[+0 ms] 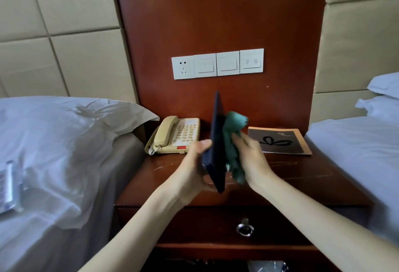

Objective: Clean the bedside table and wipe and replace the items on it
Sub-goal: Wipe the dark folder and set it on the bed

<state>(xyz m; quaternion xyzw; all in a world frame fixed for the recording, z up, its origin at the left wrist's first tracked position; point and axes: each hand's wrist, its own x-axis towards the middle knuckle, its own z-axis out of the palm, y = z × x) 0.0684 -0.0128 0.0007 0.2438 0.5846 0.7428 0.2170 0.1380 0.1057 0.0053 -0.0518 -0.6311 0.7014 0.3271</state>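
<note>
The telephone (174, 135) sits on the bedside table (302, 174), rear left. The booklet (278, 141) lies rear right. Over the table's middle, the left hand (194, 163) holds a flat folder (217, 142) on edge. The right hand (250, 157) presses a cloth (233, 140) against its right face. The switch panel (218, 64) is mounted behind and above the table.

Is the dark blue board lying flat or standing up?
Standing up. The left hand grips the dark blue board on edge over the bedside table, while the right hand holds a green cloth against it.
</note>
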